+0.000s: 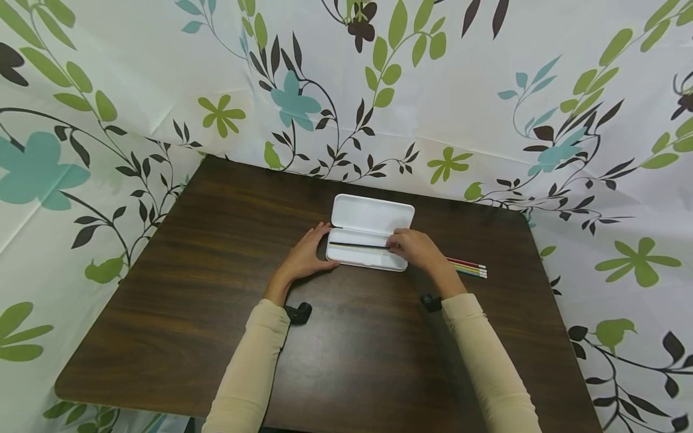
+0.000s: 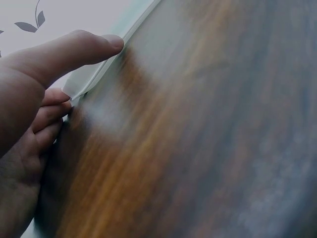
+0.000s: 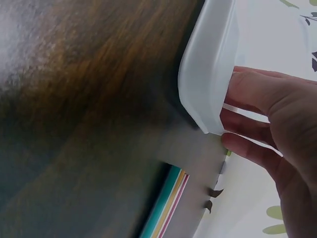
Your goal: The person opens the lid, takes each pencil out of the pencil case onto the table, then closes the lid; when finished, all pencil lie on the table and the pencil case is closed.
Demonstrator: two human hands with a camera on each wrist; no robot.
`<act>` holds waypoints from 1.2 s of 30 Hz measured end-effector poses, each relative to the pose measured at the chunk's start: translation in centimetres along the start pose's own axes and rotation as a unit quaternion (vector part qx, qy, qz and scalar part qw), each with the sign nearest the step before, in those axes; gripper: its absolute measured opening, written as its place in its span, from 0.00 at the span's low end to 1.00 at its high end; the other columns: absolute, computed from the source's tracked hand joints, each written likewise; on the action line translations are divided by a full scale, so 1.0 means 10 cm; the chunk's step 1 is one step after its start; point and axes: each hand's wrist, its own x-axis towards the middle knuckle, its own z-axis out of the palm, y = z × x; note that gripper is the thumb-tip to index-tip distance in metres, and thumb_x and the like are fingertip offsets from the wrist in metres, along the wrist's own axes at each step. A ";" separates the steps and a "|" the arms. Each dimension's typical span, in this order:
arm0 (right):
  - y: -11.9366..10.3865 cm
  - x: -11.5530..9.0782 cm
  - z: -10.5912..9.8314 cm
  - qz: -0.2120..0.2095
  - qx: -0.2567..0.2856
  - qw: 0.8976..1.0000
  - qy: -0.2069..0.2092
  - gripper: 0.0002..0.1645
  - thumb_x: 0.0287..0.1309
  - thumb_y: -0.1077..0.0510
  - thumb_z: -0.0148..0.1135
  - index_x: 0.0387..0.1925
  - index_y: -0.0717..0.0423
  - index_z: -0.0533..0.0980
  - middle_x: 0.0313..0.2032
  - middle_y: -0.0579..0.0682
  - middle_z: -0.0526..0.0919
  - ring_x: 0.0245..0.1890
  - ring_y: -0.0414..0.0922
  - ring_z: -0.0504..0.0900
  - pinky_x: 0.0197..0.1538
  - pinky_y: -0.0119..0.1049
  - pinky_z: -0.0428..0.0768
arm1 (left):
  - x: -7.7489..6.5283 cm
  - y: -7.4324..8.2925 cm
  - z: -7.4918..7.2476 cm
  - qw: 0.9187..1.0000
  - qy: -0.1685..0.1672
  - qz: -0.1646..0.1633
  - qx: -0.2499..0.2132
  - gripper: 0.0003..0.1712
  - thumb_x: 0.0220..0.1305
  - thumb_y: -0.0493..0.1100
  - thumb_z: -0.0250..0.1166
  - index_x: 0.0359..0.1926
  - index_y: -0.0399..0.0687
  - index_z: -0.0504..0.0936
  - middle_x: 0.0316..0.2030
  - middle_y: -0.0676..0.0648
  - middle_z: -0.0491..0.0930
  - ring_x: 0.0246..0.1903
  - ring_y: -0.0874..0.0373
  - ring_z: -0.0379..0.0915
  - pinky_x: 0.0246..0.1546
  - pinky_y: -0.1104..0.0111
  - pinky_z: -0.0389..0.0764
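A white pencil case lies on the dark wooden table with its lid raised toward the wall. My left hand holds the case's left end, thumb at the front edge and fingers at the back corner. In the left wrist view the thumb lies along the white edge. Inside the case a dark pencil stretches from the left end to my right hand. That hand's fingertips reach over the right end and pinch the pencil. In the right wrist view, the case's wall hides the fingertips and pencil.
To the right of the case, partly behind the right forearm, several colored pencils lie side by side on the table. A white cloth with leaf and flower prints hangs along the table's back and sides.
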 end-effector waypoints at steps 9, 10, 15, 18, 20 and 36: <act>0.00 -0.06 0.02 0.023 0.028 0.999 0.029 0.07 0.59 0.61 0.69 0.41 0.55 0.85 0.38 0.48 0.84 0.40 0.44 0.81 0.45 0.43 0.81 | -0.01 0.01 0.00 1.000 0.001 -0.001 -0.001 0.53 0.50 0.53 0.78 0.71 0.39 0.62 0.72 0.40 0.58 0.74 0.50 0.43 0.73 0.62 0.44; -0.01 -0.07 0.01 0.026 0.034 0.999 0.033 0.08 0.59 0.62 0.68 0.41 0.55 0.85 0.38 0.48 0.84 0.40 0.44 0.81 0.46 0.44 0.80 | -0.01 0.02 0.00 1.000 0.001 -0.001 -0.001 0.53 0.50 0.53 0.78 0.71 0.39 0.63 0.72 0.40 0.58 0.74 0.50 0.43 0.73 0.63 0.43; -0.01 -0.10 0.00 0.015 0.072 0.996 0.054 0.10 0.58 0.66 0.67 0.43 0.57 0.85 0.39 0.50 0.84 0.39 0.45 0.80 0.46 0.44 0.80 | -0.02 0.02 0.00 1.000 0.004 -0.002 -0.001 0.52 0.49 0.54 0.78 0.70 0.39 0.63 0.72 0.40 0.59 0.74 0.49 0.44 0.73 0.63 0.44; 0.00 -0.11 0.00 0.009 0.098 0.993 0.062 0.10 0.58 0.68 0.67 0.42 0.57 0.85 0.37 0.50 0.83 0.36 0.44 0.80 0.43 0.42 0.81 | -0.03 0.02 0.01 1.000 0.005 -0.003 -0.001 0.52 0.49 0.54 0.78 0.70 0.40 0.63 0.72 0.40 0.59 0.74 0.50 0.44 0.73 0.63 0.44; 0.02 -0.12 0.00 0.009 0.111 0.992 0.067 0.10 0.57 0.68 0.68 0.42 0.57 0.85 0.36 0.49 0.83 0.35 0.43 0.79 0.42 0.41 0.81 | -0.03 0.02 0.00 1.000 0.005 -0.004 -0.002 0.53 0.49 0.53 0.78 0.70 0.40 0.63 0.72 0.40 0.59 0.74 0.49 0.44 0.73 0.63 0.44; 0.17 -0.33 -0.10 -0.013 0.113 0.983 0.142 0.11 0.52 0.71 0.71 0.38 0.60 0.85 0.34 0.50 0.84 0.34 0.44 0.81 0.37 0.43 0.81 | -0.03 0.05 0.00 1.000 0.007 -0.006 -0.006 0.53 0.49 0.53 0.78 0.70 0.39 0.63 0.72 0.40 0.58 0.73 0.49 0.44 0.73 0.61 0.45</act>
